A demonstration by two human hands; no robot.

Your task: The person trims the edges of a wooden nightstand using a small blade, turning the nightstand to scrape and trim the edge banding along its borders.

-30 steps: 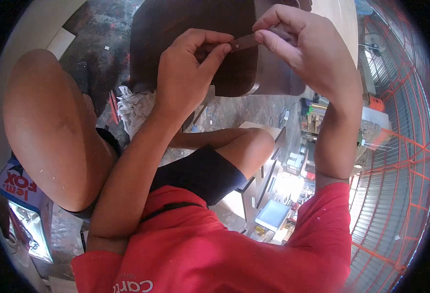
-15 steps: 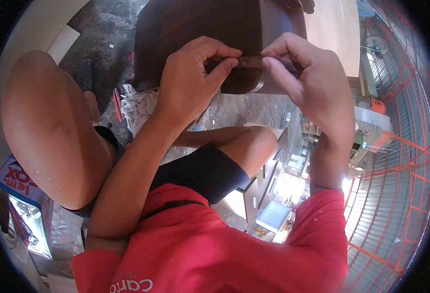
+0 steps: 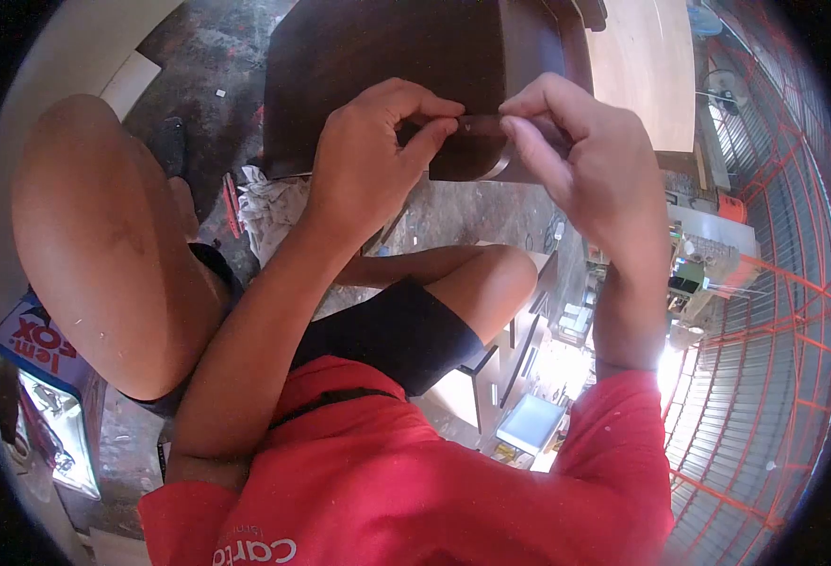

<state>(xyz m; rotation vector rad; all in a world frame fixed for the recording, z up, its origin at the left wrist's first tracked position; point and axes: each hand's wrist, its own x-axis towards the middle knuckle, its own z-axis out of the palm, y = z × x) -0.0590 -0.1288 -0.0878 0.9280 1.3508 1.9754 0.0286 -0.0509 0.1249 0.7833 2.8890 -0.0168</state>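
Between my two hands stretches a short, thin, dark brown strip (image 3: 481, 126) with a small pale mark near its left end. My left hand (image 3: 370, 141) pinches that end between thumb and forefinger. At the other end, my right hand (image 3: 590, 156) holds the strip in a similar pinch. Directly behind it is a dark brown wooden furniture piece (image 3: 387, 57) with a rounded corner. I cannot tell whether the strip touches the wood.
A crumpled pale cloth (image 3: 274, 208) lies on the stained floor below the furniture. Further right stands a light wooden panel (image 3: 640, 75). A pale blue tray (image 3: 531, 421) sits low on the right, and a printed bag (image 3: 33, 340) at far left.
Both hands and the strip have shifted slightly down in view. Their pinching grips look the same. The camera view has moved a little.
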